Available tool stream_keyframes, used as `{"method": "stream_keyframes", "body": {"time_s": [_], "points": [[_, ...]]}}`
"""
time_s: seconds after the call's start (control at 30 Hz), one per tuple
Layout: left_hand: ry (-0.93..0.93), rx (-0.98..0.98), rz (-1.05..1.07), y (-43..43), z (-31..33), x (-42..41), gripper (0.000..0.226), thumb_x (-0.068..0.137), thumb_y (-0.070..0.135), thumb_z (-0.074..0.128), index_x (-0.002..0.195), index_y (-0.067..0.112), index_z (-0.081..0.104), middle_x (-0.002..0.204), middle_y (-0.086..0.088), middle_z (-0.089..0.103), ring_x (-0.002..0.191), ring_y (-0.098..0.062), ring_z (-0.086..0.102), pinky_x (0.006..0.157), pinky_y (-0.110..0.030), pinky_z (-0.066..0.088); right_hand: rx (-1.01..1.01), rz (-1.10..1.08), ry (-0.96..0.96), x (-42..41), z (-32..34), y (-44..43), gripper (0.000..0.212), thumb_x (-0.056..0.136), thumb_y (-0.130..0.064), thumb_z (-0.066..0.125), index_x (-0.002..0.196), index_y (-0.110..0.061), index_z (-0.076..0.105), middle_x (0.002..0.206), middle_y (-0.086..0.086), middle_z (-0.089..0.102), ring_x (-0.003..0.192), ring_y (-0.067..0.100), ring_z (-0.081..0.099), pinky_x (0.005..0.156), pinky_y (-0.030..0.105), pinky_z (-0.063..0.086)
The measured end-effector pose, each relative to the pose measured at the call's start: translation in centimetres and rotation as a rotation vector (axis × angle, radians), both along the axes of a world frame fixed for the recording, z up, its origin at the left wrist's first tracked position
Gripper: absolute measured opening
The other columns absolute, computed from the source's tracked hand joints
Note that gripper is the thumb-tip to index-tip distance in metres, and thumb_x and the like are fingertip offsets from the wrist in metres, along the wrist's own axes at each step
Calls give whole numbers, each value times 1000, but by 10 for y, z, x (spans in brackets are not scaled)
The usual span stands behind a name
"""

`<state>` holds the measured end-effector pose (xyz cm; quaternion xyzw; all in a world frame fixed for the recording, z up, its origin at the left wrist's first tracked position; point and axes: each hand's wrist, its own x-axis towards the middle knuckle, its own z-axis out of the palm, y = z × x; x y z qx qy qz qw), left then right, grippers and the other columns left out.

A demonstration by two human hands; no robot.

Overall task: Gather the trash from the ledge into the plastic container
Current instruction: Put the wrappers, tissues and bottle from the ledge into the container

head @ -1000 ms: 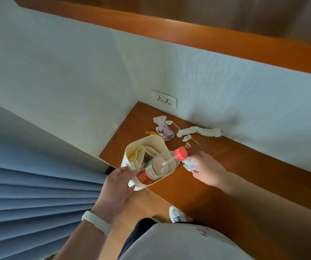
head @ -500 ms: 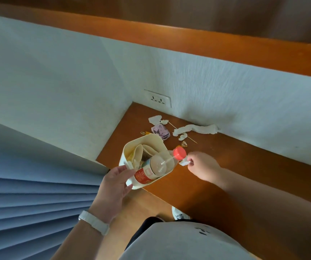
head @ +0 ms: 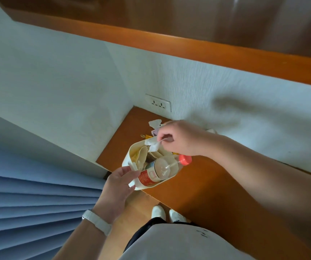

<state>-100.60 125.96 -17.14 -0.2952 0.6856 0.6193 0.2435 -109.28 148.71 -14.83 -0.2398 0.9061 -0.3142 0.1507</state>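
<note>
Right hand (head: 181, 137) grip pinching a tissue scrap (head: 153, 144) over the container (head: 132, 156), left hand (head: 119, 184) grip curled round container's near rim

two white textured walls (head: 207, 94) meet in a corner at centre frame. a white double wall socket (head: 158, 105) is mounted low on the wall right of the corner. an orange-brown wooden band (head: 188, 47) crosses the upper frame, sloping down to the right. blue pleated fabric (head: 28, 212) fills the lower left. light wooden floor (head: 139, 201) shows at bottom centre. a soft shadow (head: 231, 104) lies on the wall at right.
</note>
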Motion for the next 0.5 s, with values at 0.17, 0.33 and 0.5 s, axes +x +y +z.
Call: {"method": "stream_keyframes", "body": {"time_s": [0.17, 0.33, 0.5], "points": [[0, 79, 10, -6, -1, -4, 19, 96, 16, 64, 114, 10, 67, 111, -8, 76, 112, -22, 67, 101, -41, 48, 108, 113, 68, -1, 3, -43, 16, 93, -16, 54, 95, -18, 69, 92, -10, 64, 83, 13, 63, 76, 42, 56], [-13, 57, -58, -11, -3, -8, 20, 93, 22, 69, 111, 15, 68, 113, -5, 76, 119, -25, 64, 111, -49, 45, 237, 200, 158, -2, 6, -69, 15, 93, -14, 51, 93, -14, 65, 85, -3, 61, 75, 17, 59, 68, 39, 54], [-46, 141, -80, -8, -4, -14, 18, 95, 18, 66, 112, 12, 68, 113, -6, 76, 116, -21, 64, 113, -53, 42, 280, 200, 173, -8, 3, -74, 16, 94, -18, 53, 105, -15, 66, 96, -2, 64, 85, 17, 61, 74, 39, 55]]}}
